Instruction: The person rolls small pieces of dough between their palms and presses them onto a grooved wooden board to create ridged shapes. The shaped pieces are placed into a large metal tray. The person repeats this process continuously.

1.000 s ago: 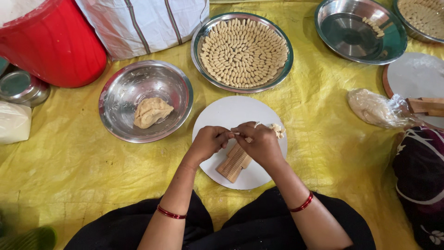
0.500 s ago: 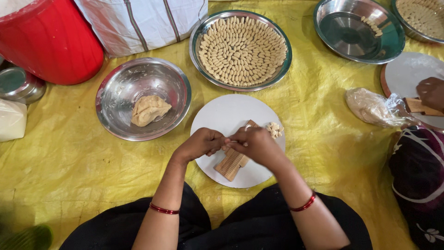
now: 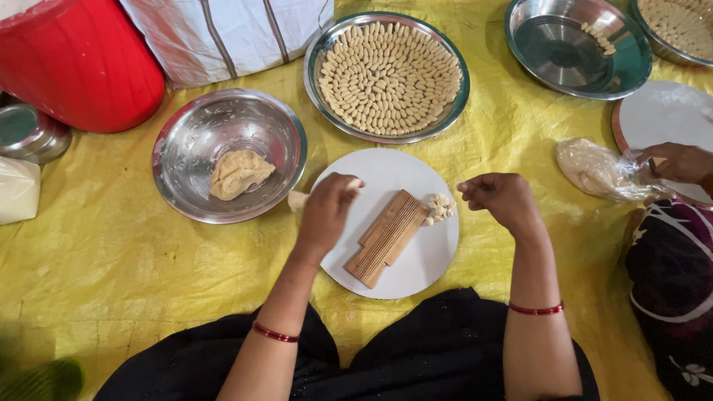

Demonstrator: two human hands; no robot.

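My left hand [image 3: 327,212] grips a short roll of dough [image 3: 298,199] that pokes out past the left rim of a round white board [image 3: 416,263]. My right hand [image 3: 501,199] hovers at the board's right edge, with a small pinch of dough between its fingertips. A ridged wooden paddle [image 3: 388,238] lies diagonally on the board, and a little heap of cut dough pieces [image 3: 441,208] sits beside its upper end. A steel bowl [image 3: 193,145] to the left holds a lump of dough [image 3: 239,174].
A steel tray [image 3: 321,52] packed with several shaped dough pieces stands behind the board. Another person's hand [image 3: 682,162] rests on a bagged dough [image 3: 598,171] at the right, near a second white board [image 3: 657,115] and a steel bowl [image 3: 573,56]. A red tub [image 3: 78,63] stands far left.
My hands were joined over the paddle; they have now parted, the left going left with the dough roll, the right going right with a small piece. Another person's hand has entered at the right.
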